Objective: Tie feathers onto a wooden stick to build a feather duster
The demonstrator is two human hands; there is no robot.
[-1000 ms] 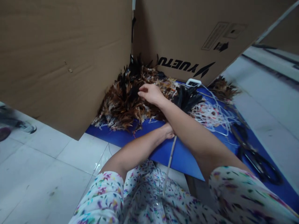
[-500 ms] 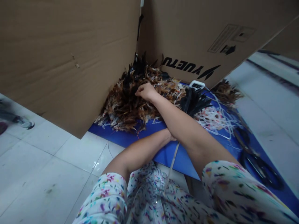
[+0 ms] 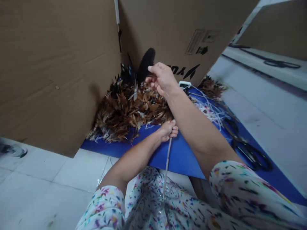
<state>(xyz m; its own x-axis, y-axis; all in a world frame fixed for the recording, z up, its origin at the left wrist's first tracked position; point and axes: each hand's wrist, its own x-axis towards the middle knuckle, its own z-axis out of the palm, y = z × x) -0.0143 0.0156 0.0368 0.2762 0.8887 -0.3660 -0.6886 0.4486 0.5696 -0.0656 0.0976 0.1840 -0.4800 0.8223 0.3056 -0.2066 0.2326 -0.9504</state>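
Observation:
My right hand (image 3: 163,78) is raised over the feather pile, thumb and fingertips pinched on a dark feather (image 3: 146,64) with a rounded tip. Lower down, close to the blue tabletop, my left hand (image 3: 168,131) is closed around a thin pale stick (image 3: 167,159). The stick's lower end reaches down to my lap, while its upper part is hidden behind my left hand and right forearm. Brown and black feathers (image 3: 122,113) lie heaped just beyond my left hand, against the cardboard.
Tall cardboard panels (image 3: 55,64) stand behind the feathers. On the blue tabletop (image 3: 184,156), black-handled scissors (image 3: 251,153) lie to the right, near tangled white strings (image 3: 211,111) and a white-framed object (image 3: 184,84). More brown feathers (image 3: 211,88) sit at the far right corner.
My right hand has risen from the pile and moved right, now with a dark feather in its fingers. My left hand has come into fuller view, and the camera view has shifted.

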